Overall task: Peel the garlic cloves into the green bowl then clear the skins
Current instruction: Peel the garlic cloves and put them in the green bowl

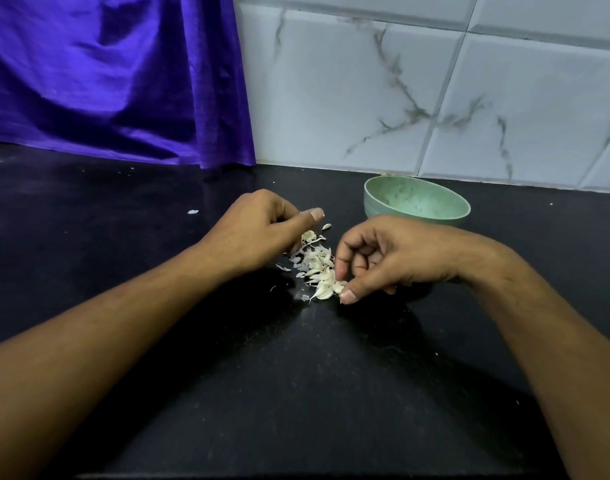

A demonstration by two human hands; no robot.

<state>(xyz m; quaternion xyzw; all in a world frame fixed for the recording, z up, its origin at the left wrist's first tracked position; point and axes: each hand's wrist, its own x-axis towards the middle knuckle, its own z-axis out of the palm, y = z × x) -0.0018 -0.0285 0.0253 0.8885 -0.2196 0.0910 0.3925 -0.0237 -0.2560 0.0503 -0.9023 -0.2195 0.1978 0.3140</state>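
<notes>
A small heap of pale garlic skins [317, 263] lies on the black counter between my two hands. My right hand [383, 258] has its fingers curled and pinches a bit of skin [340, 287] at the heap's near edge between thumb and forefinger. My left hand [262, 230] sits at the heap's left side with fingers curled under and thumb stretched out; what lies under its fingers is hidden. The green bowl [418, 202] stands just behind my right hand, near the wall. Its visible inside looks bare; its near part is hidden.
A purple cloth [116, 77] hangs down to the counter at the back left. White marbled wall tiles [435, 91] run behind the bowl. A stray skin flake [192, 212] lies left of my left hand, another small piece [327, 226] beyond the heap.
</notes>
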